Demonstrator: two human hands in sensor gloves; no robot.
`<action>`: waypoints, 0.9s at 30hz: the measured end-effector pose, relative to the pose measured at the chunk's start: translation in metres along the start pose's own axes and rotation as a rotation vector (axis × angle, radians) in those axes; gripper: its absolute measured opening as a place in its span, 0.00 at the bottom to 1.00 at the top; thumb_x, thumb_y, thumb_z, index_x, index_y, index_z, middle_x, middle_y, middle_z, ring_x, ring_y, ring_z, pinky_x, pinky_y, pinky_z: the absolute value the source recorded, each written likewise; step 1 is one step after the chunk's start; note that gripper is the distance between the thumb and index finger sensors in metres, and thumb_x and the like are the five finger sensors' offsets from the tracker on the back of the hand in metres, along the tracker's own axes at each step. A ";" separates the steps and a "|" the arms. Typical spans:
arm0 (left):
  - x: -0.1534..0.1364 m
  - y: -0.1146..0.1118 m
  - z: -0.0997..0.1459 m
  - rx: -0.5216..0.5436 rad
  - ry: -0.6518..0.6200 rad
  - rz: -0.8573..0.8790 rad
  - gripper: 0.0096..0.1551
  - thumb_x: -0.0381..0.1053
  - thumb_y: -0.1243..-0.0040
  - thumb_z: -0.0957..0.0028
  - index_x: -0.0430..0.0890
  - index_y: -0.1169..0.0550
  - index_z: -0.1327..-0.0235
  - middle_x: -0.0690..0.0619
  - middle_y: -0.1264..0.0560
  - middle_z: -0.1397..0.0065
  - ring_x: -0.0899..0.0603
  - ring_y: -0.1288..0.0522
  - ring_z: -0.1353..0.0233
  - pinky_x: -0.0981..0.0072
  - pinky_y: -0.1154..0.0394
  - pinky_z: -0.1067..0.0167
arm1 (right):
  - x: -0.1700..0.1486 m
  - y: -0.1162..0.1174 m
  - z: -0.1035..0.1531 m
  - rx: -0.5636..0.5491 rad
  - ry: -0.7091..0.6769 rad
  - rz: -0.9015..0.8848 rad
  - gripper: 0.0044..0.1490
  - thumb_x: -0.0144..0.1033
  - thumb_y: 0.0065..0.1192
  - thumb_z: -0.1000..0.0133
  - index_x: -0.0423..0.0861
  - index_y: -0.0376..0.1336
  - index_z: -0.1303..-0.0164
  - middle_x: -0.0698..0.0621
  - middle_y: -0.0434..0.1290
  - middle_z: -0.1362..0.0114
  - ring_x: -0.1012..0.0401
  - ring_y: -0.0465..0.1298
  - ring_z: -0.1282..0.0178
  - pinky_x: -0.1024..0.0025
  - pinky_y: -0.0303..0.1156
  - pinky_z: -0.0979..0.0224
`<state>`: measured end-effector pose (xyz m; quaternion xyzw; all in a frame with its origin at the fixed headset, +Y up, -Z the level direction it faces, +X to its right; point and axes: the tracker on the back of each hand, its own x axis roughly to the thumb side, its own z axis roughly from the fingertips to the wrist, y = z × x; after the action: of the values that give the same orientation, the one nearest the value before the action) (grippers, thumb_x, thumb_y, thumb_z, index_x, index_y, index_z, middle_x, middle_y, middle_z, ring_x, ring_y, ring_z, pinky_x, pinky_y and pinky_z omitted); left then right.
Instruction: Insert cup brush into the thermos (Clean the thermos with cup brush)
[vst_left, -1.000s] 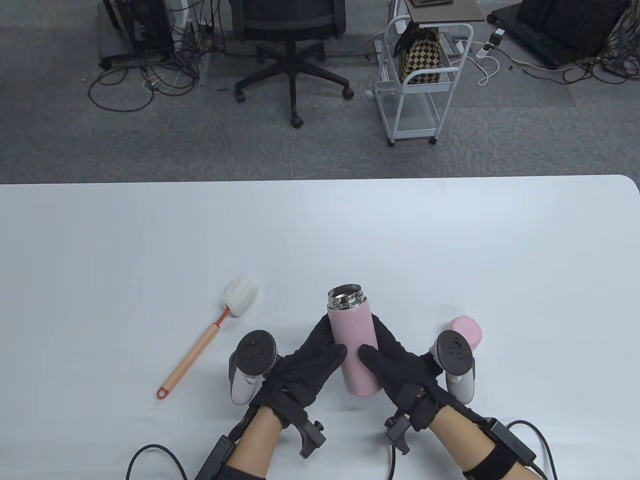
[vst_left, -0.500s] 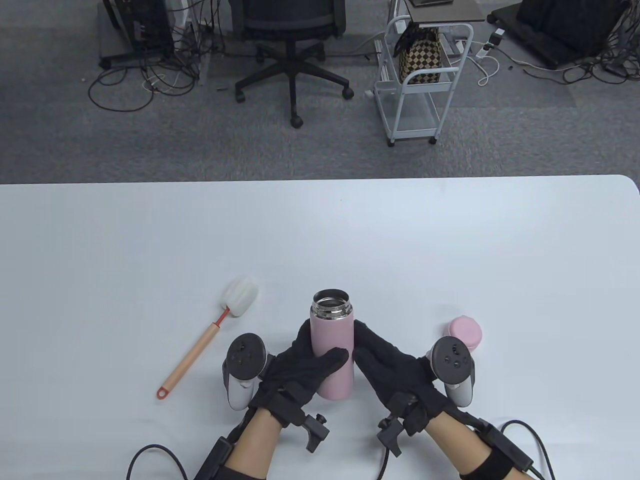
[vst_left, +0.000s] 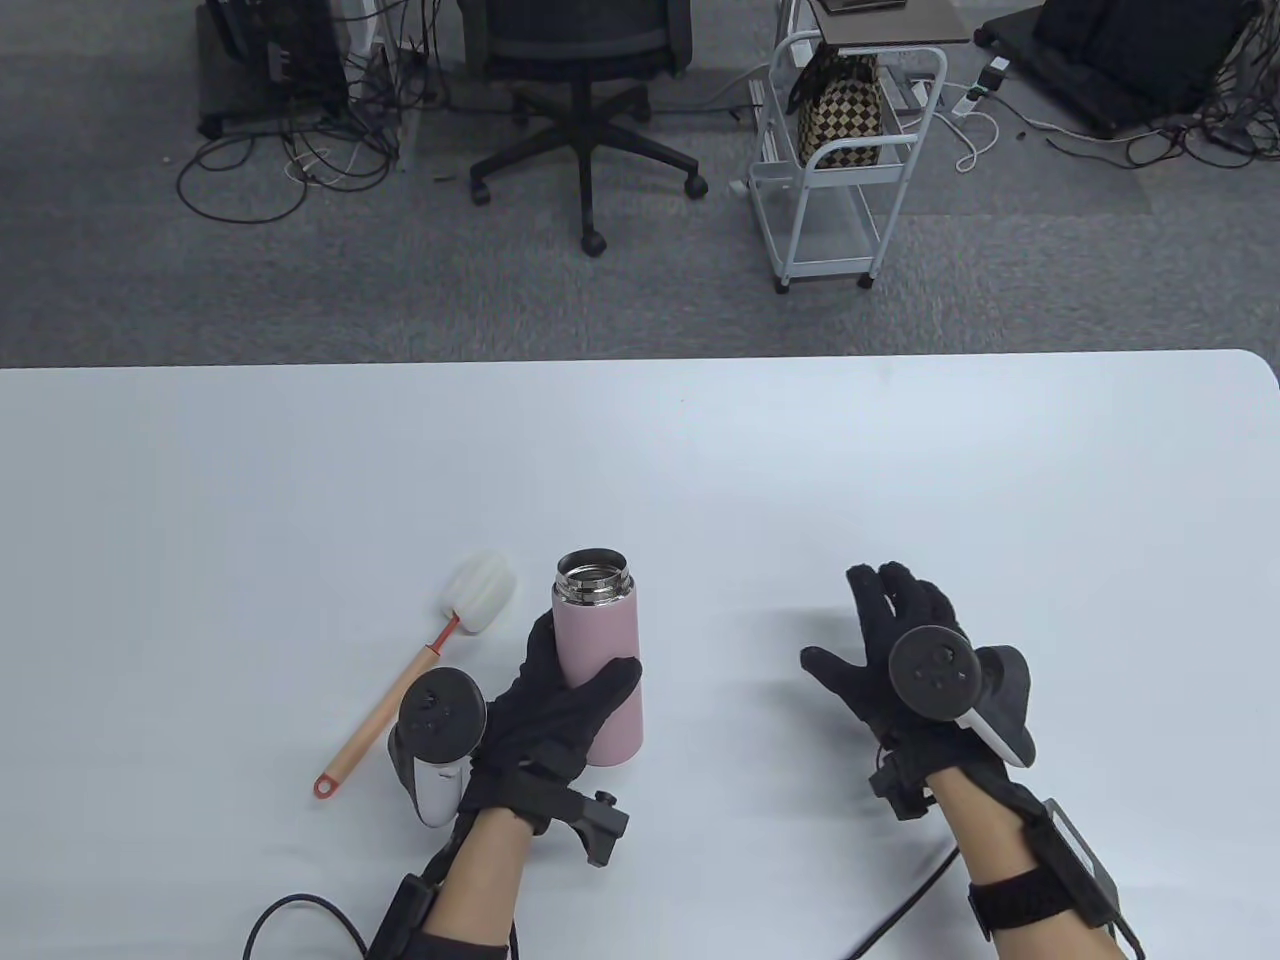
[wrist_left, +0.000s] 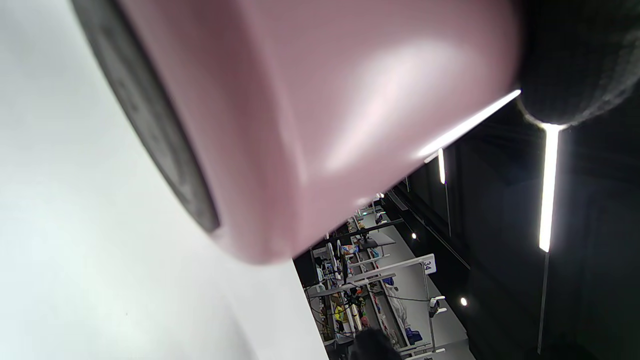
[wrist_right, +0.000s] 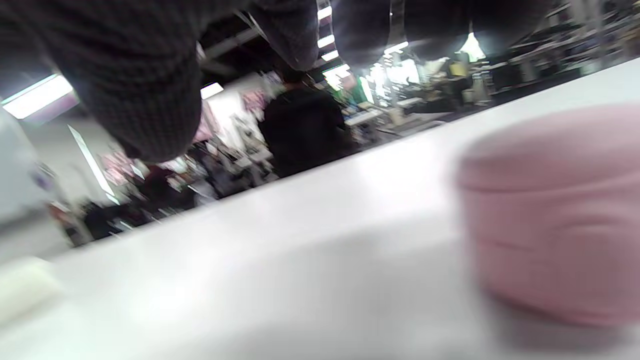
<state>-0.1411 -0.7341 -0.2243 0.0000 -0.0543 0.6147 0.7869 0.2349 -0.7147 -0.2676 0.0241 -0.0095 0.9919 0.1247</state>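
Note:
The pink thermos (vst_left: 598, 660) has an open steel mouth (vst_left: 592, 575) and is held by my left hand (vst_left: 555, 700), fingers wrapped around its lower body; its base (wrist_left: 280, 130) fills the left wrist view just above the table. The cup brush (vst_left: 410, 678) lies on the table left of the thermos, white sponge head (vst_left: 478, 594) far, wooden handle near, red loop at the end. My right hand (vst_left: 885, 640) is open and empty, fingers spread, to the right of the thermos. The pink lid (wrist_right: 550, 210) stands on the table close below the right hand; in the table view it is hidden.
The white table (vst_left: 300, 470) reaches its far edge mid-frame, with a rounded corner at far right. Beyond it are an office chair (vst_left: 580, 90), a white cart (vst_left: 845, 150) and floor cables. Hand cables trail off the near edge.
The right hand let go of the thermos and moved right, over the lid, opening. The left hand carried the thermos left, closer to the brush head.

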 end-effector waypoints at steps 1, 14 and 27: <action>0.000 0.000 0.000 0.001 -0.003 -0.010 0.57 0.78 0.42 0.52 0.45 0.45 0.23 0.36 0.42 0.17 0.27 0.38 0.19 0.39 0.32 0.32 | -0.005 0.002 -0.002 0.012 0.027 0.025 0.62 0.67 0.71 0.45 0.46 0.47 0.12 0.33 0.46 0.11 0.26 0.52 0.17 0.29 0.55 0.24; 0.003 -0.004 0.000 -0.022 -0.031 -0.229 0.56 0.78 0.41 0.52 0.46 0.45 0.23 0.36 0.42 0.17 0.27 0.38 0.19 0.39 0.32 0.32 | -0.028 0.026 -0.014 0.224 0.183 0.159 0.58 0.59 0.72 0.42 0.45 0.45 0.13 0.32 0.51 0.13 0.31 0.70 0.26 0.38 0.69 0.30; 0.007 -0.022 0.000 -0.127 -0.069 -0.553 0.56 0.77 0.40 0.52 0.46 0.44 0.22 0.37 0.41 0.16 0.27 0.37 0.19 0.38 0.32 0.32 | -0.022 0.011 -0.007 0.092 0.060 -0.090 0.53 0.60 0.67 0.40 0.43 0.49 0.14 0.33 0.59 0.17 0.35 0.75 0.31 0.43 0.73 0.34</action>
<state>-0.1183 -0.7331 -0.2228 -0.0139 -0.1174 0.3716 0.9208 0.2527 -0.7302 -0.2763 0.0004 0.0408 0.9849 0.1684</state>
